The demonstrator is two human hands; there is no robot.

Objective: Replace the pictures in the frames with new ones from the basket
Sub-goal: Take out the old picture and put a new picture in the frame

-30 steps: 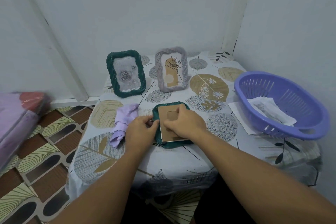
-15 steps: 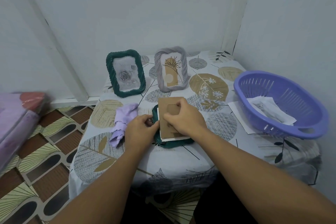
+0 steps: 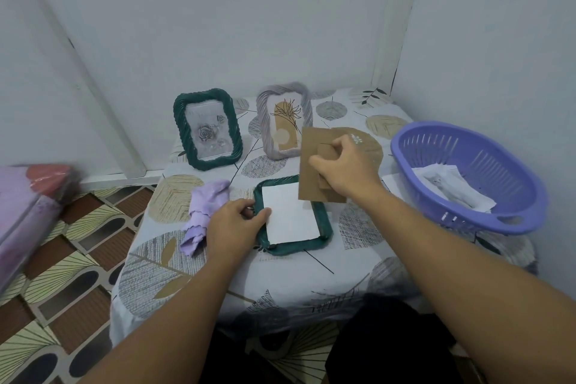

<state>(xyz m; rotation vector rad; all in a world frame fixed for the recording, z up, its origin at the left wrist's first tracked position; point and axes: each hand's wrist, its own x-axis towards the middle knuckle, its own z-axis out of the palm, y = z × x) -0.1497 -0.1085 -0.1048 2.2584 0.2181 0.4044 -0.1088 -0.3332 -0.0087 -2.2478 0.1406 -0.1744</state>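
A crumpled lilac cloth [image 3: 204, 215] lies left on the leaf-print tabletop [image 3: 311, 271], patterned floor tiles [image 3: 62, 274] and a pink bundle [image 3: 25, 206] further left.

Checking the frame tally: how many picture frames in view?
3. A green frame stands at the table's back left, a grey-lilac frame stands beside it, and a second green frame lies face down in front, steadied by the left hand. None seems hidden.

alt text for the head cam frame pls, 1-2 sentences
The right hand lifts the brown backing board off a green frame lying face down, baring white paper; the left hand steadies the frame. A purple basket sits right.
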